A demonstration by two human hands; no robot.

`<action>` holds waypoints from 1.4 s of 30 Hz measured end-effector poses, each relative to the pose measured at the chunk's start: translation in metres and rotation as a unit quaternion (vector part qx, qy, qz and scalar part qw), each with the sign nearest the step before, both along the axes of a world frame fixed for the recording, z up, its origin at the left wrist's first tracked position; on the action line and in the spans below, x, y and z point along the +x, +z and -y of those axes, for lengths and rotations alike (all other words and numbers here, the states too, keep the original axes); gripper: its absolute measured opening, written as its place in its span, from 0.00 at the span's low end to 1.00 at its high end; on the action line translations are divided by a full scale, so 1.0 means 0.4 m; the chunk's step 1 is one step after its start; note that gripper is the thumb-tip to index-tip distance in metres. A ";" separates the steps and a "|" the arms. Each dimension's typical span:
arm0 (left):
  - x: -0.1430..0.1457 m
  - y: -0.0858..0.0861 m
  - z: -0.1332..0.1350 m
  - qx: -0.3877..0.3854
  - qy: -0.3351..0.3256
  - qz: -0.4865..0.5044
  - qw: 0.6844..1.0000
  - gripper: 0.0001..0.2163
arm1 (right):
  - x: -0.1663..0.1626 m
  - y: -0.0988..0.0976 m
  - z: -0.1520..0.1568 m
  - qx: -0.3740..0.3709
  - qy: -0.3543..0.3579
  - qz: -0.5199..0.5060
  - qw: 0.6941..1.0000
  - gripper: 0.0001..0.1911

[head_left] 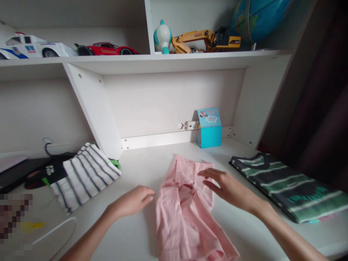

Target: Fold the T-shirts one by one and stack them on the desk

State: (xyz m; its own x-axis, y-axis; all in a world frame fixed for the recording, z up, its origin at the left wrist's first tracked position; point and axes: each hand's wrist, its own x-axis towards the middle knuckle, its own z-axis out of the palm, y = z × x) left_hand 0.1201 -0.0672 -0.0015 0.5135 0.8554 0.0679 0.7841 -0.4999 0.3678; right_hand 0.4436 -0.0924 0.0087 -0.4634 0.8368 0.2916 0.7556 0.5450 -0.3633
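Pink shirt [185, 210] lies crumpled on the desk [146, 163], with the left hand [133, 201] resting loosely open just beside it. The right hand [228, 186] is spread open over its top, and neither hand grips anything. Farther back, a blue card [210, 132] bears print too small to read, and the shelf [168, 58] compartments hold toy cars [106, 49], an excavator [203, 39] and a globe [258, 16].

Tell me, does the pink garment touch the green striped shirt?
Apart. The head view shows bare desk between pink garment and green striped shirt.

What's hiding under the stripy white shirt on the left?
A black cloth and a green edge poke out from under the striped shirt. The rest is covered, so I cannot tell.
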 end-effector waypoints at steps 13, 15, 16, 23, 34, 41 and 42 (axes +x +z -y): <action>0.278 -0.106 -0.157 0.033 -0.018 -0.056 0.998 0.08 | -0.138 -0.175 -0.171 -0.061 -0.146 0.124 0.980 0.14; 0.282 -0.113 -0.157 0.040 -0.016 -0.054 0.998 0.11 | -0.140 -0.184 -0.182 -0.061 -0.146 0.114 0.981 0.12; 0.281 -0.116 -0.157 0.043 -0.015 -0.052 0.998 0.13 | -0.139 -0.189 -0.187 -0.060 -0.147 0.104 0.982 0.12; 0.212 -0.135 -0.210 0.036 0.081 0.116 0.989 0.13 | -0.022 -0.183 -0.230 -0.017 -0.252 -0.028 0.967 0.12; -0.108 -0.151 -0.235 0.008 0.292 0.154 0.944 0.10 | 0.268 -0.206 -0.153 0.041 -0.428 -0.020 0.903 0.27; 0.142 -0.081 -0.230 0.056 -0.028 0.032 0.998 0.11 | 0.086 -0.191 -0.239 -0.029 -0.207 0.096 0.973 0.14; 0.173 -0.083 -0.236 0.020 -0.045 -0.009 0.999 0.12 | 0.068 -0.195 -0.260 -0.055 -0.166 0.111 0.978 0.13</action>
State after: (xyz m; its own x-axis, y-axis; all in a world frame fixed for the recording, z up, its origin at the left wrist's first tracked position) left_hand 0.1891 0.0270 -0.0347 0.5901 0.8021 0.0915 0.7412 -0.5832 0.3324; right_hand 0.4708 0.0116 -0.0693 -0.2025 0.9726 0.1140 0.9512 0.2230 -0.2133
